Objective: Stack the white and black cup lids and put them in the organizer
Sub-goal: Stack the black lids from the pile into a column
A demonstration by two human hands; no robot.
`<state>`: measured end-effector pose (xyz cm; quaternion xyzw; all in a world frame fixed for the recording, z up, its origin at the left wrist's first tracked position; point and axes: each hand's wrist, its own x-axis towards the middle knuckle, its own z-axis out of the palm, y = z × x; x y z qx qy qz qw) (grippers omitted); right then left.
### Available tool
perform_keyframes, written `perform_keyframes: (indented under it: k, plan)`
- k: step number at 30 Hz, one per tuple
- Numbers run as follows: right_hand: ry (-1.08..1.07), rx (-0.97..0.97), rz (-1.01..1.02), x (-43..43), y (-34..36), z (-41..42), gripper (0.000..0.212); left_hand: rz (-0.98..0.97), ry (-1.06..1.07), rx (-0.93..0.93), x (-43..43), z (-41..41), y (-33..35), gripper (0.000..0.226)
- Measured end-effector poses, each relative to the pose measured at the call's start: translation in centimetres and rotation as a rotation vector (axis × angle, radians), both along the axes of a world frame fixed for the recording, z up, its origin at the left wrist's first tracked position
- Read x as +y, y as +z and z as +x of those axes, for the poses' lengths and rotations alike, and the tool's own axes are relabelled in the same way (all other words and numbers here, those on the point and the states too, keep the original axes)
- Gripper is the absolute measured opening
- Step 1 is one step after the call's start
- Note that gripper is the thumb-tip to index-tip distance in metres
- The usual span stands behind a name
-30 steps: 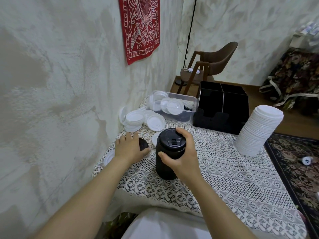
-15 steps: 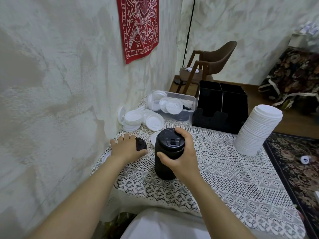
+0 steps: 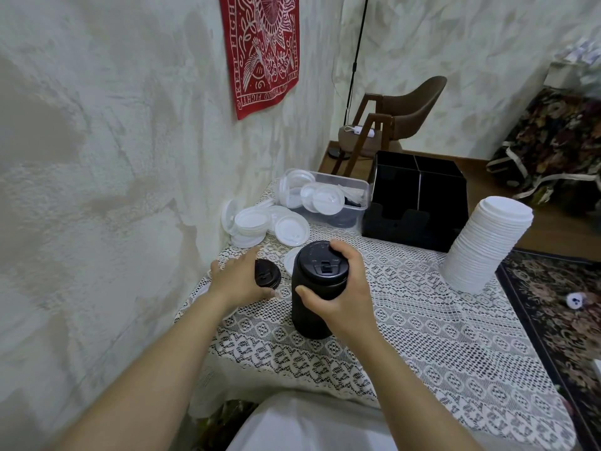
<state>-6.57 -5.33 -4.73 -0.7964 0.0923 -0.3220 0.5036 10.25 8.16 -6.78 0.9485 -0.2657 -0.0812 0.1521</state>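
Black lid stack [image 3: 318,289] stands upright near the front left of a table with a lace tablecloth [image 3: 422,333], gripped by the right hand [image 3: 338,288]. The thumb presses the near side and the fingers curl over the far rim of the top lid. No writing can be read on the lids.

Just to its left, the left hand [image 3: 239,279] holds a single black lid [image 3: 266,273] tilted on edge, thumb at its near rim and fingers spread round the far side. One flat white lid [image 3: 290,260] lies on the cloth between that lid and the stack.

One tall white lid stack [image 3: 487,247] leans slightly at the table's right side, well apart from both hands. One black organizer [image 3: 419,203] sits at the far edge, a divider splitting its open top into two visible compartments. Beside it, one clear plastic container [image 3: 356,198] holds jumbled white lids. More loose white lids [image 3: 257,221] pile against the wall, too overlapped to count.

A red wall banner [image 3: 263,50] shows the partial words "KEEP FIGHT" and "GOOD FIGHT". One brown chair [image 3: 400,115] stands beyond the table.
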Motion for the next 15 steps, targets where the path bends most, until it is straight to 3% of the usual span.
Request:
perform_keyframes:
  k: [7,15]
  plan:
    - [-0.003,0.008,0.000,0.1,0.1,0.0,0.076,-0.224,-0.046,-0.098,0.5,-0.4,3.4,0.086]
    - [0.008,0.019,0.034,0.2,0.1,-0.1,0.078,-0.692,-0.272,0.032,0.0,-4.1,9.4,0.068]
